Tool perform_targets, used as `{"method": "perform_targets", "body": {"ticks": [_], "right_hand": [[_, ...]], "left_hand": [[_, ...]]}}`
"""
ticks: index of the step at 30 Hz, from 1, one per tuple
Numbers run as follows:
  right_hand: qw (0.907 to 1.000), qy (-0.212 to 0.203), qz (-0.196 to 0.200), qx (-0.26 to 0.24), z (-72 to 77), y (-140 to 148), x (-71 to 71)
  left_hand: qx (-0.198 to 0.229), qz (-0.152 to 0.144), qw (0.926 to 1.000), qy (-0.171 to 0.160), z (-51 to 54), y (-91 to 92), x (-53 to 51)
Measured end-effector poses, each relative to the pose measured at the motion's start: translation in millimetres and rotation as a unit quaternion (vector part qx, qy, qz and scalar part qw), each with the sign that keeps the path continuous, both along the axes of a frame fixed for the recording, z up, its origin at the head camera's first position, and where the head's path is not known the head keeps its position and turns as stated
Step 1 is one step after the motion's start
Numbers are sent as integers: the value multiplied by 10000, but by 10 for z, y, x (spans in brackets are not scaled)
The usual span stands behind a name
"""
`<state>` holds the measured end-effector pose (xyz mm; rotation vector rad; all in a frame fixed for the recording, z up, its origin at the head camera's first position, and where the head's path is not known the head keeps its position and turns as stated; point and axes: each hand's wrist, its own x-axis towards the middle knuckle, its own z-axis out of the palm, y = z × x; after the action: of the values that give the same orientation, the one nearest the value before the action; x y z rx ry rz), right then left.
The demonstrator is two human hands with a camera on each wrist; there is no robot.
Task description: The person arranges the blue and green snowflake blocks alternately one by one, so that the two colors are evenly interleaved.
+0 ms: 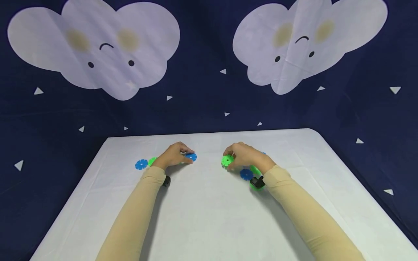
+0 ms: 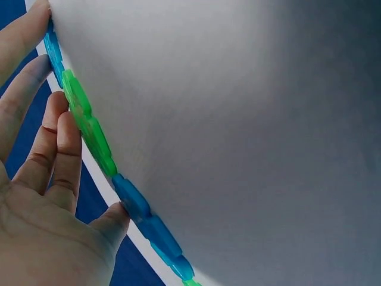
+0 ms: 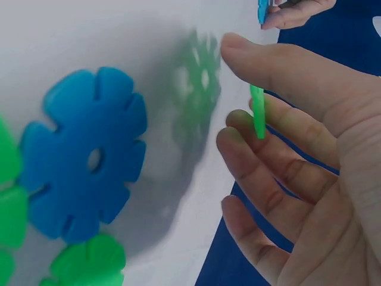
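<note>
My left hand [image 1: 173,155] pinches a blue notched building disc [image 1: 191,157] between thumb and fingertips. In the left wrist view this blue disc [image 2: 53,50] stands edge-on, end to end with a green disc [image 2: 88,122] and another blue disc [image 2: 152,223]; how they are joined cannot be made out. The other fingers lie along this row. My right hand [image 1: 246,156] holds a green notched disc [image 1: 227,160] by its edge between thumb and fingers, raised off the table. That green disc [image 3: 258,113] appears edge-on in the right wrist view, partly hidden by the thumb.
Under my right wrist lie a blue disc [image 1: 246,174] and green discs [image 1: 255,169], partly covered. Left of my left hand are a blue disc [image 1: 141,164] and a partly hidden green disc [image 1: 152,161]. Everything is on a white-covered table [image 1: 209,217] before a dark blue curtain [image 1: 202,90].
</note>
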<state>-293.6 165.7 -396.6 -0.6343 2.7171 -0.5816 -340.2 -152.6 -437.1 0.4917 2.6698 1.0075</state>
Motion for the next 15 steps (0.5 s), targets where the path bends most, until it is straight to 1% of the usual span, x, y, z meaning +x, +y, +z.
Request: {"method": "perform_targets", "body": {"ticks": [4, 6, 11, 15], "right_hand": [[9994, 45, -40, -331, -11, -28, -80], [9991, 66, -36, -412, -29, -59, -112], [9988, 3, -29, -491, -74, -168, -183], [9987, 56, -119, -482, -75, -245, -240]], "left_hand": [[-14, -43, 10000, 36, 9, 30, 5], [-27, -47, 10000, 8, 7, 30, 17], [-56, -9, 9999, -96, 4, -2, 50], [-17, -35, 10000, -5, 21, 0, 29]]}}
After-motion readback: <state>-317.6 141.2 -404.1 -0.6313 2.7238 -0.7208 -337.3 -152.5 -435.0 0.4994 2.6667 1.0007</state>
